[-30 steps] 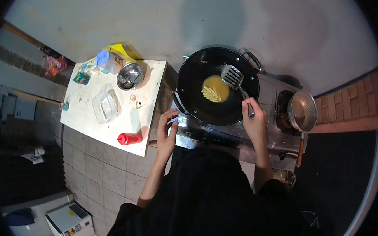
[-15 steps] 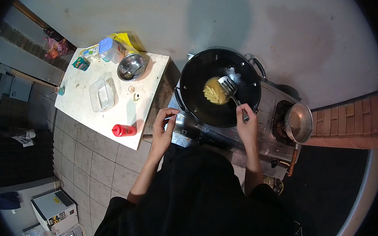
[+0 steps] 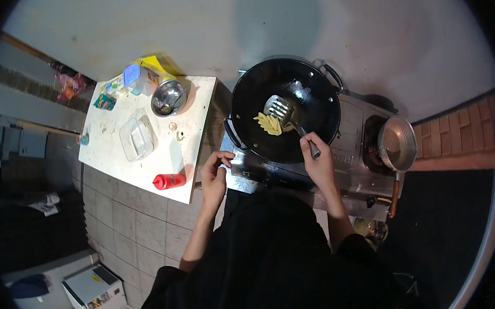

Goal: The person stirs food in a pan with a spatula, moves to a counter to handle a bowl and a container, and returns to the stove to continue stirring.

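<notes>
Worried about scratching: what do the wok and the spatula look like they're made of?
Wok: dark metal, likely carbon steel or a coated pan; black inside with oily glints and metal loop handles. Spatula: bare metal, probably stainless steel; its slotted blade is pale grey and shiny. The right hand covers much of its handle, so I can't tell how that part is finished.

wok (image 3: 307, 101) blk | fries (image 3: 269, 123) pale yel | spatula (image 3: 278, 107) slvr | bottle (image 3: 169, 180) red | table (image 3: 198, 109) wht
</notes>
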